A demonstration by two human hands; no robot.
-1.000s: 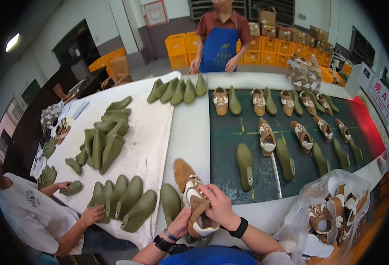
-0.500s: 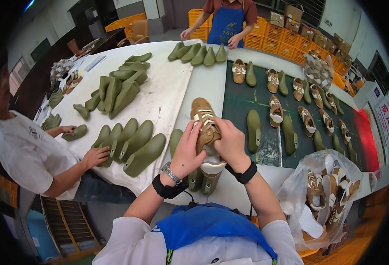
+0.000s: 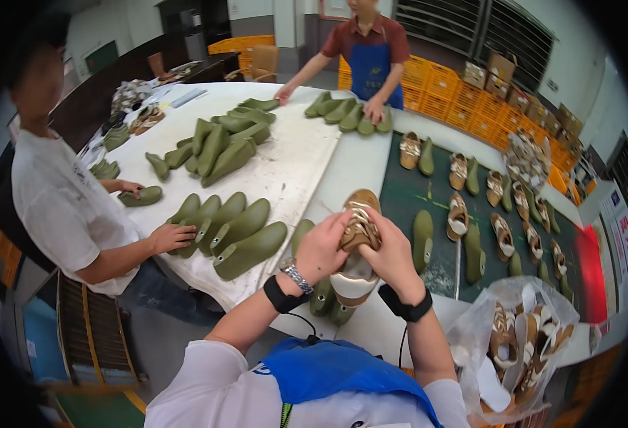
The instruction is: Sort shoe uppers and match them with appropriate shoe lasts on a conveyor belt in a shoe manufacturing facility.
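A brown sneaker [image 3: 362,199] with cream stripes and laces is held over the near table edge, its toe pointing away and its pale heel toward me. My left hand [image 3: 321,246] grips its left side near the tongue, and my right hand [image 3: 392,251] closes on the right side. The tongue and laces are partly covered by my fingers. Just below the heel, two green shoe lasts [image 3: 322,297] stand on the white tabletop, partly hidden by the shoe. Another green last [image 3: 302,232] lies left of my left hand.
A green conveyor belt [image 3: 439,274] carries sneakers and lasts at right. Nearby is a clear bag of shoes [image 3: 517,342]. Left, a co-worker's hand [image 3: 172,237] touches a row of lasts [image 3: 237,227]; beyond lies a pile [image 3: 214,146]. Across, another person [image 3: 375,64] handles lasts.
The view has shifted, and the shoe with my hands sits lower and further right. The far co-worker now reaches out to a last at the pile and another in the far row.
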